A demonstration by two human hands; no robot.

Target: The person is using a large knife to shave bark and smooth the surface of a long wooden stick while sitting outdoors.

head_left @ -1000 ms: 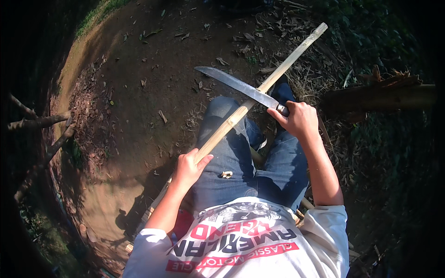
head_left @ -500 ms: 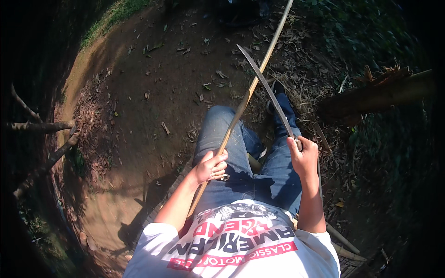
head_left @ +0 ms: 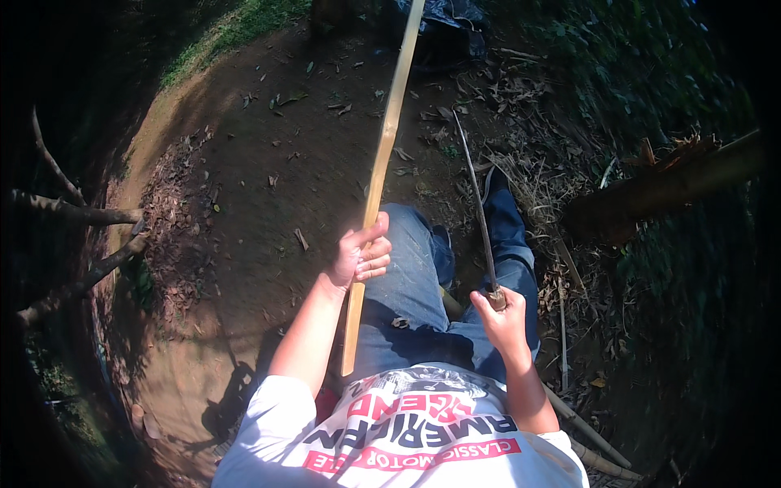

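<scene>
My left hand (head_left: 364, 250) is wrapped round a long pale bamboo strip (head_left: 386, 138). The strip stands out over my left thigh, its far end running past the top of the view and its near end stopping by my shirt. In my right hand (head_left: 503, 317) is the handle of a machete (head_left: 478, 207), held above my right leg. Its long, slightly curved blade points away from me, edge-on and narrow to the eye. Blade and strip are apart, with a gap of dark soil seen between them.
A cut log (head_left: 667, 183) with a splintered end juts in from the right. Bare branches (head_left: 81, 215) reach in from the left. A black plastic bag (head_left: 447, 32) lies at the far side. Dry leaves and straw (head_left: 529, 183) cover the ground past my right foot. Bamboo poles (head_left: 598, 431) lie at lower right.
The strip has swung left and steeper, its near end now showing below my left hand. My right hand has come nearer and left, and the machete no longer crosses the strip.
</scene>
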